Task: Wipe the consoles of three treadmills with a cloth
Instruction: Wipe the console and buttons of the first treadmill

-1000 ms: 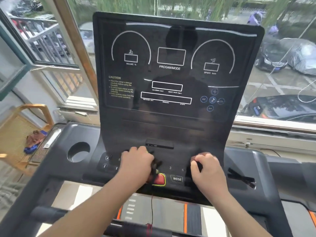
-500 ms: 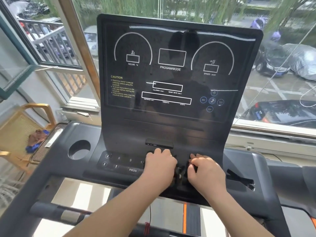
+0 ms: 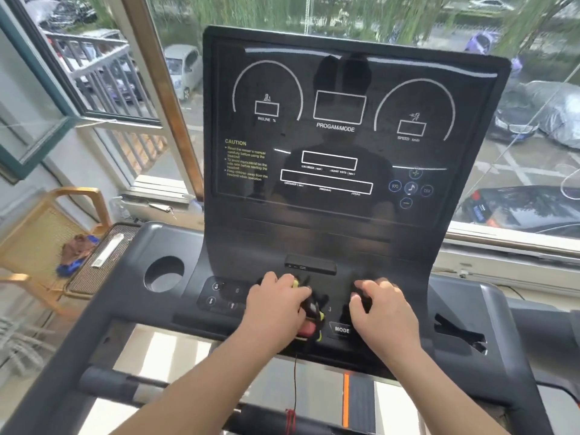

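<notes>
Both hands rest on the lower button panel of the treadmill console (image 3: 354, 233). The left hand (image 3: 276, 312) is curled over a dark cloth (image 3: 314, 304) beside the red-and-yellow safety key (image 3: 309, 331). The right hand (image 3: 383, 312) is curled, fingers bent on dark cloth; its grip cannot be told. The MODE button (image 3: 342, 329) lies between them. Beyond, the unlit display rises toward the window (image 3: 518, 120).

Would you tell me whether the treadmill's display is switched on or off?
Off, it seems: the display is dark, its readout boxes blank, showing only printed labels and reflections.
</notes>
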`<state>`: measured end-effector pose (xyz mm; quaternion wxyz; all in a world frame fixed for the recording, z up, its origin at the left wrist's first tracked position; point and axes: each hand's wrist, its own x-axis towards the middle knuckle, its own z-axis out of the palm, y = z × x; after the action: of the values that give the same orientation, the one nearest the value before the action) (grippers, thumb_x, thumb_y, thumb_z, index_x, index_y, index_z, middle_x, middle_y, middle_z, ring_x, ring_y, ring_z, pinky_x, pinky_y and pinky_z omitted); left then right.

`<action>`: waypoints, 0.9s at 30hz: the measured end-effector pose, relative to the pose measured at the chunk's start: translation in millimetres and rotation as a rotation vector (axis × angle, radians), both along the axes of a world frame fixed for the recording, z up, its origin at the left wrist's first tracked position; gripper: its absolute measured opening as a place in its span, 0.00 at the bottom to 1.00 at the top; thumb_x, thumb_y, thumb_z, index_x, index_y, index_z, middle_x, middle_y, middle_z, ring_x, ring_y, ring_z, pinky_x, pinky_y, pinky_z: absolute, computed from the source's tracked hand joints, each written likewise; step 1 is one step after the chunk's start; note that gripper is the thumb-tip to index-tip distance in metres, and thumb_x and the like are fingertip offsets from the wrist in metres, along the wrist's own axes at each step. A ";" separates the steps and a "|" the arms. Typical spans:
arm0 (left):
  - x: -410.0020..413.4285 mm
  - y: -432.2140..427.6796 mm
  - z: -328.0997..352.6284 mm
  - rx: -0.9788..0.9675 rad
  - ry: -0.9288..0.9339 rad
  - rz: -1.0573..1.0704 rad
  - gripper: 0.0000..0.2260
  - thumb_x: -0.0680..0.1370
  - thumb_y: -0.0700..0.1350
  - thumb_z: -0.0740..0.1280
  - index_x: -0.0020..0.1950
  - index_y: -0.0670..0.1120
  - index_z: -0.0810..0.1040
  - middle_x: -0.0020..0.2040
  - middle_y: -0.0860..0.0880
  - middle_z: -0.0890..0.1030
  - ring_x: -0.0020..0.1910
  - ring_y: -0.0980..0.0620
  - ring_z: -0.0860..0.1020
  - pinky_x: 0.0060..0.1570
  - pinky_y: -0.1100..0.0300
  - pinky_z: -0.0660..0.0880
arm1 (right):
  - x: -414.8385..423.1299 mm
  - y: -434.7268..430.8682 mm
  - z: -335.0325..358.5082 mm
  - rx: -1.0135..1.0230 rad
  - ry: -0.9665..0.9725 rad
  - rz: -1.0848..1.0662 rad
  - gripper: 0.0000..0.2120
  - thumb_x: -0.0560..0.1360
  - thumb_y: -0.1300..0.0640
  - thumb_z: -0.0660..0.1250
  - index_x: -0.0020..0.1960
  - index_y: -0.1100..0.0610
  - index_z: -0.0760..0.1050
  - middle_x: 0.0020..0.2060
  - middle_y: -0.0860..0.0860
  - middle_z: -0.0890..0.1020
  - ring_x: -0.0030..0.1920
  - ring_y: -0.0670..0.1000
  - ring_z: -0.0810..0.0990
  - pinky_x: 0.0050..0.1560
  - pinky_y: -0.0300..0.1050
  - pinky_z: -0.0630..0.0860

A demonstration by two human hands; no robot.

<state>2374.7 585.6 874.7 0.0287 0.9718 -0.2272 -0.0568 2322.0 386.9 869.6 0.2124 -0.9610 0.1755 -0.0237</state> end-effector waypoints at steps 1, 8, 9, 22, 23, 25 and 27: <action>3.7 14.9 -5.6 -0.024 -0.014 0.011 0.18 0.82 0.51 0.60 0.72 0.60 0.74 0.67 0.53 0.74 0.64 0.43 0.70 0.54 0.50 0.72 | -0.7 7.7 -2.1 0.009 -0.033 0.011 0.14 0.80 0.47 0.65 0.62 0.46 0.82 0.51 0.45 0.82 0.51 0.47 0.77 0.43 0.38 0.72; 48.6 130.2 -26.3 -0.073 -0.118 0.210 0.16 0.69 0.49 0.74 0.57 0.56 0.86 0.52 0.48 0.81 0.46 0.40 0.76 0.34 0.51 0.74 | 15.2 80.5 -0.4 0.173 -0.089 0.097 0.08 0.80 0.48 0.66 0.45 0.45 0.81 0.41 0.41 0.81 0.47 0.44 0.78 0.46 0.44 0.77; 48.9 130.9 -26.6 -0.094 -0.123 0.222 0.17 0.68 0.49 0.74 0.56 0.55 0.86 0.51 0.48 0.81 0.45 0.40 0.75 0.34 0.51 0.74 | 19.4 90.4 1.4 0.219 -0.079 0.094 0.08 0.80 0.48 0.65 0.44 0.45 0.81 0.42 0.40 0.82 0.47 0.43 0.78 0.48 0.44 0.77; 76.8 167.8 -34.0 -0.238 -0.131 0.156 0.19 0.64 0.46 0.77 0.55 0.52 0.87 0.54 0.45 0.82 0.42 0.38 0.77 0.33 0.49 0.75 | 50.7 150.3 8.1 0.472 0.008 -0.047 0.09 0.80 0.47 0.64 0.43 0.45 0.80 0.32 0.40 0.80 0.29 0.44 0.74 0.36 0.48 0.81; 73.6 160.4 -35.6 -0.218 -0.150 0.124 0.20 0.63 0.44 0.80 0.55 0.51 0.87 0.53 0.43 0.82 0.42 0.37 0.77 0.33 0.49 0.74 | 51.4 151.0 9.2 0.484 0.003 -0.063 0.10 0.80 0.48 0.65 0.43 0.46 0.80 0.32 0.41 0.80 0.30 0.44 0.74 0.36 0.47 0.79; 61.7 145.0 -37.1 -0.225 -0.171 -0.030 0.21 0.62 0.42 0.80 0.55 0.49 0.86 0.51 0.43 0.82 0.41 0.38 0.76 0.33 0.49 0.73 | 53.3 151.3 10.4 0.467 -0.021 -0.089 0.10 0.81 0.48 0.66 0.41 0.45 0.81 0.33 0.39 0.81 0.32 0.43 0.77 0.38 0.43 0.78; 57.4 139.4 -38.3 -0.266 -0.176 -0.211 0.21 0.62 0.43 0.78 0.54 0.51 0.86 0.50 0.45 0.82 0.40 0.40 0.76 0.33 0.51 0.72 | 55.6 150.6 11.9 0.429 -0.044 -0.109 0.10 0.81 0.48 0.66 0.42 0.43 0.80 0.36 0.36 0.83 0.38 0.41 0.81 0.43 0.42 0.79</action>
<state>2432.1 725.0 836.4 0.1309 0.9315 -0.3348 0.0563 2377.6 537.5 881.4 0.4142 -0.8821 0.2235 -0.0182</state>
